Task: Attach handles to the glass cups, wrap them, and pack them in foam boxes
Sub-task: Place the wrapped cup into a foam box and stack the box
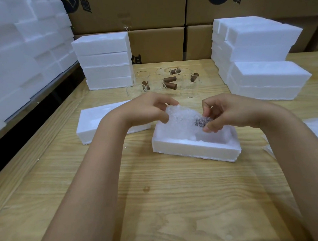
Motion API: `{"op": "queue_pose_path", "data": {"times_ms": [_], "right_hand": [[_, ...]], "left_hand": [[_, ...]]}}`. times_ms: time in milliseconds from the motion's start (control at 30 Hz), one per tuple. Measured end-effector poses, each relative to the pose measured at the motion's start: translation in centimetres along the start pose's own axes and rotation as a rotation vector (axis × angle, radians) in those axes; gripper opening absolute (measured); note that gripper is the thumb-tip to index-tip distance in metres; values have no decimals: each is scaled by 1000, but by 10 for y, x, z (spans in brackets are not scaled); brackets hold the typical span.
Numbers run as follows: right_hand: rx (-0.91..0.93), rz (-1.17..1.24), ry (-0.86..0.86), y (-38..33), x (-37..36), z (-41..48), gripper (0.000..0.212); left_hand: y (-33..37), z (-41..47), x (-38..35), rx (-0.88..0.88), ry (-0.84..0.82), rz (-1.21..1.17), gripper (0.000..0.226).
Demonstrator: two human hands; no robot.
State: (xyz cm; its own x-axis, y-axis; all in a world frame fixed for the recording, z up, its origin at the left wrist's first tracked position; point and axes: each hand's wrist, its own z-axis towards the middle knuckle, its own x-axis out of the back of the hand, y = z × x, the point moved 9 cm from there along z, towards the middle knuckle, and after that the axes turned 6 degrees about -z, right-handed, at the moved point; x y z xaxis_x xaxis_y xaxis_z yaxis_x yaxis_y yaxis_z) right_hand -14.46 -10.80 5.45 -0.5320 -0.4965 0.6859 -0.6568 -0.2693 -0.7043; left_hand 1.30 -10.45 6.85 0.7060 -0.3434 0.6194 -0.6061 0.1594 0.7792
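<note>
In the head view, both bare forearms reach in from the bottom edge and meet over the middle of the wooden bench (157,192). The left hand (148,110) has its fingers curled down and pinches the upper left edge of a wrapped cup (180,121), a bundle covered in clear bubble wrap. The right hand (233,112) grips the other end of the bundle. Its thumb and fingertips close around a dark handle (202,122) that shows through the wrap. The bundle is held partly inside the open foam box (195,148), at its left end, and stands above the rim. Whether it touches the floor of the box cannot be told. The right part of the box's hollow looks white and hazy.

To the left of the box, a flat foam piece (98,122) lies on the bench, partly hidden by the left wrist. Beyond the hands stands a cluster of bare glass cups (189,86), close together, with brown handles (169,79) lying among and on them. A stack of closed foam blocks (105,61) rises at the cluster's left, and a larger stack (260,62) stands at its right. Brown cardboard cartons (152,43) form a wall behind them. More white foam (17,53) is piled high along the far left side, off the bench. At the right edge of the picture, thin pale sheets (315,127) lie on the bench, cut off by the frame.
</note>
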Motion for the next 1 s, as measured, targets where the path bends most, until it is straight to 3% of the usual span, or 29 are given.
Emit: {"op": "queue_pose_path", "data": {"times_ms": [133, 300, 733, 1000], "right_hand": [[4, -24, 11, 1, -4, 4, 27], [10, -91, 39, 3, -2, 7, 24], [62, -156, 55, -3, -1, 3, 25], [38, -208, 48, 0, -2, 5, 22]], "left_hand": [[0, 1, -2, -24, 0, -112, 30], [-5, 7, -5, -1, 25, -38, 21], [-6, 12, -1, -144, 185, 58, 6], [0, 13, -3, -156, 177, 116, 8]]}}
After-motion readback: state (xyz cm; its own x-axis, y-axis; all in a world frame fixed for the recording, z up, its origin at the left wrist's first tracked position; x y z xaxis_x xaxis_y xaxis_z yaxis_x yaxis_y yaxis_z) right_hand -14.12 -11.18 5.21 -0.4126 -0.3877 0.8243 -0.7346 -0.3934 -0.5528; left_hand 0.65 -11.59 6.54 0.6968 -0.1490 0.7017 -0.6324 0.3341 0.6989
